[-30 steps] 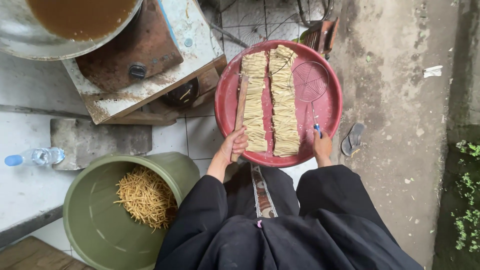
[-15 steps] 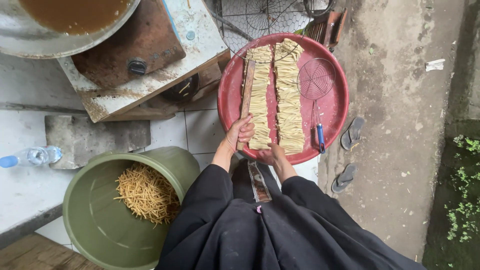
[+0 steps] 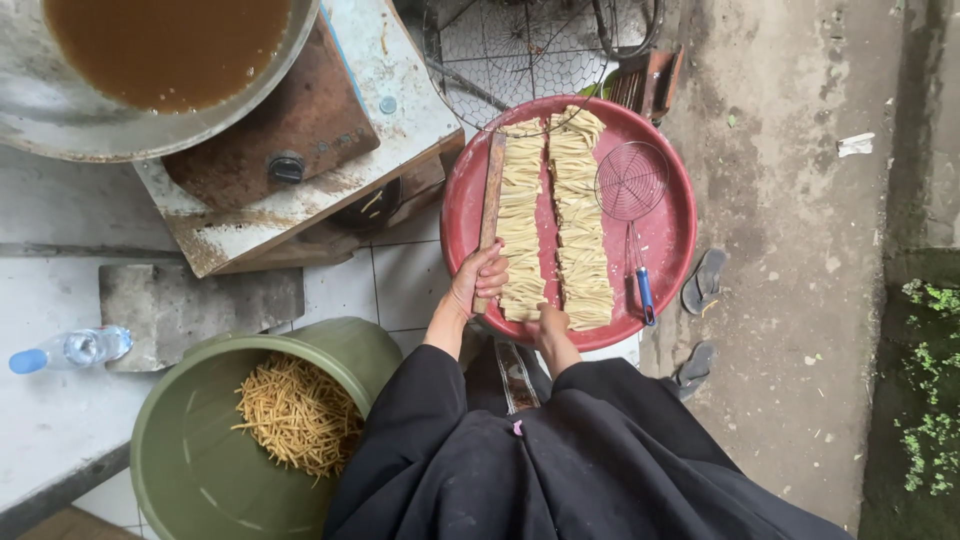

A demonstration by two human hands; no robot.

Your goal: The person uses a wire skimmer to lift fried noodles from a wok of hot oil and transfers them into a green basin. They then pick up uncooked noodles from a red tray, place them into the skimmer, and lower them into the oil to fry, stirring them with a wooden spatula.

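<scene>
My left hand (image 3: 478,282) grips the near end of the wooden slat (image 3: 489,205) beside the left row of dough strips (image 3: 521,222) on the red tray (image 3: 670,240); keeping it flush should hold the rows straight. My right hand (image 3: 550,326) curls at the tray's edge; I cannot tell its hold.

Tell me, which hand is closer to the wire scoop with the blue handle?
The right hand. It rests at the near end of the noodle rows, just left of the scoop. The left hand grips the wooden stick, farther away across the red tray.
</scene>
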